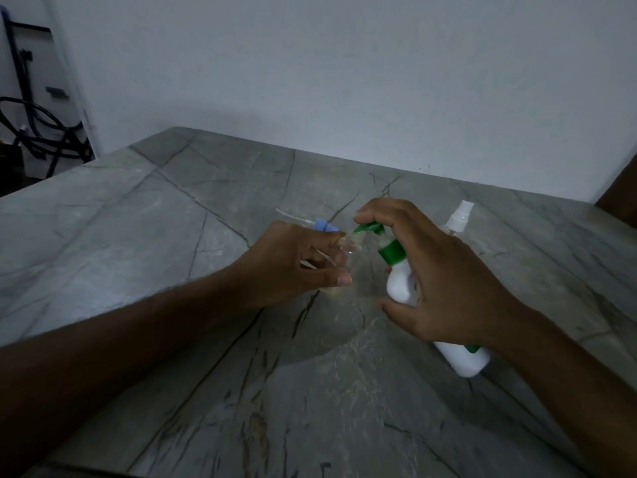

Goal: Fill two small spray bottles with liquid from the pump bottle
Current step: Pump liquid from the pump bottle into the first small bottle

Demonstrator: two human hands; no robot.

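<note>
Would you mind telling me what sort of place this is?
Probably a home or utility room: a grey stone-look table against a plain white wall, with dark cables tangled in the left corner.

Dim grey veined stone table (144, 208) against plain white wall (310, 63)

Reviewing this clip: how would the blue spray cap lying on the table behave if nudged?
The blue spray cap looks small and plastic, so probably very light. It lies on its side on the table, so likely to roll or pivot. Its thin dip tube would probably flex.
</note>
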